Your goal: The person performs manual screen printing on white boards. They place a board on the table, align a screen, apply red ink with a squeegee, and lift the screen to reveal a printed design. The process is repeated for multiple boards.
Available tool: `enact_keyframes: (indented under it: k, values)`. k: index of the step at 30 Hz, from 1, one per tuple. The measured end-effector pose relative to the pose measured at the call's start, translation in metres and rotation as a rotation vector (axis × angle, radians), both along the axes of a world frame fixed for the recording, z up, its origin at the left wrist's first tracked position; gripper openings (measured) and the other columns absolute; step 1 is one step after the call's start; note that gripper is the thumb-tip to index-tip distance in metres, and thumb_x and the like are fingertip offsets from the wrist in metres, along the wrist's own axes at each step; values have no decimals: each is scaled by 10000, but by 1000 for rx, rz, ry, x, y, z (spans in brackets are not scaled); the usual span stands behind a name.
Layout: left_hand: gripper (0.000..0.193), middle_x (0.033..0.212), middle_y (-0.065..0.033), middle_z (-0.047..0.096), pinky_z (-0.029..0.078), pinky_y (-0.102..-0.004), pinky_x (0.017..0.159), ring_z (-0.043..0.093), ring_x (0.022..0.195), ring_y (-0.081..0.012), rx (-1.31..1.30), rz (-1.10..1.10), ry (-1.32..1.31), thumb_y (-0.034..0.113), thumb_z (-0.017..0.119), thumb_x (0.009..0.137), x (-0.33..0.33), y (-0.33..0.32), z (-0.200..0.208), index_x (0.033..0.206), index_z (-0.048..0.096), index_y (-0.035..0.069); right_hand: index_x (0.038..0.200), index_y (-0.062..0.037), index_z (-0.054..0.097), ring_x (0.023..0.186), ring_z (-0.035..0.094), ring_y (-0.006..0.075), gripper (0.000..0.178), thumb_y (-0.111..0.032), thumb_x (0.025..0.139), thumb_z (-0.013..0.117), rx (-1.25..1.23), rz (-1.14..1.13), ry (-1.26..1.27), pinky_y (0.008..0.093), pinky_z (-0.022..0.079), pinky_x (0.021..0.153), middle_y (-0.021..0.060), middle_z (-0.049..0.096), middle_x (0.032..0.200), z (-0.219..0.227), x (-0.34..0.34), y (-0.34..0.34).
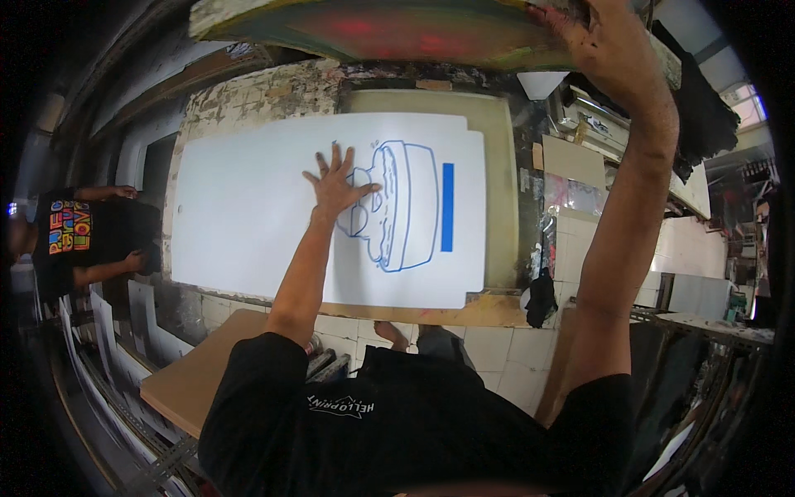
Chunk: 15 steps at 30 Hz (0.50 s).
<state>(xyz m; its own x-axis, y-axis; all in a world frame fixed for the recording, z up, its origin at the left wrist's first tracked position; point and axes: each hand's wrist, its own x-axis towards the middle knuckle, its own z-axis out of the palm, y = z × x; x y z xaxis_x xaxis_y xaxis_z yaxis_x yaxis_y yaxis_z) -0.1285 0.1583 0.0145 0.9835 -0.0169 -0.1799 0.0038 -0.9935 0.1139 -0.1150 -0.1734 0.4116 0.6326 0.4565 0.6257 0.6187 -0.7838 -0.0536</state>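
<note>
A large white sheet (pixel 240 207) lies flat on the worktable, printed in blue line with a tub-like drawing and a solid bar beside it. My left hand (pixel 335 186) rests on the sheet with its fingers spread, over the left part of the drawing. Above the table's far side, a screen-printing frame (pixel 389 37) with dark green and red stains is raised at a tilt. Up at the far right, my right hand (pixel 600 41) grips the edge of this frame; the picture's top edge cuts off part of the hand.
The worktable's worn, paint-spotted top (pixel 248 95) shows around the sheet. At the left stands another person (pixel 83 228) in a dark shirt. A brown board (pixel 203 364) juts out at lower left, near racks of sheets. A black cloth (pixel 542 298) hangs at the table's right corner.
</note>
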Motion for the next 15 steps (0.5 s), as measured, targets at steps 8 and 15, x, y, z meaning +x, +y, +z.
enact_keyframes:
  k: [8,15]
  values:
    - [1236,1666,-124,176,34,-811,1090,109,1517,-456,-58,-83,-30,915,637,587,62,-81,-12,1574,325,239,1479,5,434,1137,636,351,665,9,838,611,52,214,-63,391,471,1028,282,616,1298,0,9,-7]
    - [1234,1657,-110,221,14,-808,1089,133,1522,-434,-73,-83,-64,886,689,563,77,-96,-14,1564,356,245,1452,29,460,1145,640,328,583,-49,893,609,114,213,-21,382,468,1030,276,610,1318,-1,27,0]
